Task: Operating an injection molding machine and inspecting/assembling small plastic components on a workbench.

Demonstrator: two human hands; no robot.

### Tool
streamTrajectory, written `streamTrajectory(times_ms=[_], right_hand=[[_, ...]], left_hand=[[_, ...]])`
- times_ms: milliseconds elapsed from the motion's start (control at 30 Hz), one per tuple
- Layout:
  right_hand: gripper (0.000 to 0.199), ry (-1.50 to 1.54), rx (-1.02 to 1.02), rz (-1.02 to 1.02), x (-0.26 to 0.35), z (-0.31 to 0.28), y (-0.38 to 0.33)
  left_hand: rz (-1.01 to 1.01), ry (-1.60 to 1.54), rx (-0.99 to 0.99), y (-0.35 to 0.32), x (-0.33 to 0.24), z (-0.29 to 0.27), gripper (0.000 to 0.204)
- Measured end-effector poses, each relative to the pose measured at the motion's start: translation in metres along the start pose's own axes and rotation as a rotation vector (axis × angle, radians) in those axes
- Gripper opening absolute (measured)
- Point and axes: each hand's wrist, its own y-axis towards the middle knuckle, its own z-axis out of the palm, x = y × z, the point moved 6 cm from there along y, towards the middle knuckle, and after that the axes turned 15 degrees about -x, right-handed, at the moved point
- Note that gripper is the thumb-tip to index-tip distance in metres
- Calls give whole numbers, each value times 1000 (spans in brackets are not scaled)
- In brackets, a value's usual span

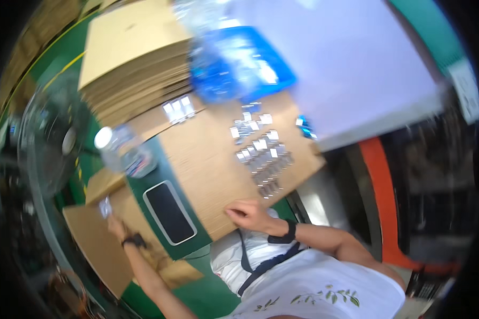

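My left hand (114, 223), with a dark band at the wrist, reaches out to the lower left and pinches a small clear shiny packet (105, 207) over a brown cardboard piece (93, 244). My right hand (246, 213), also with a dark wristband, has its fingers curled on the near edge of a large cardboard sheet (207, 165). Several small shiny packets (263, 157) lie in rows on that sheet, well beyond the right hand. The picture is blurred.
A dark phone (169, 211) lies on a green surface between my hands. A clear water bottle (117, 149) stands behind it. Further back are a stack of flat cardboard (133, 64), a blue crate (239, 66) of clear bags, a white table (351, 69) and a fan (48, 138) at left.
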Motion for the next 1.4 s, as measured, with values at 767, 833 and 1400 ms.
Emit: streamTrajectory(times_ms=[767, 833, 1400], right_hand=[[7, -1264, -151, -437, -124, -199, 129], [6, -1255, -169, -437, -126, -202, 130], [21, 607, -18, 422, 22, -138, -45]], left_hand=[[99, -17, 361, -374, -93, -176, 31], [96, -49, 375, -393, -109, -174, 28], [100, -341, 1016, -559, -254, -75, 18]])
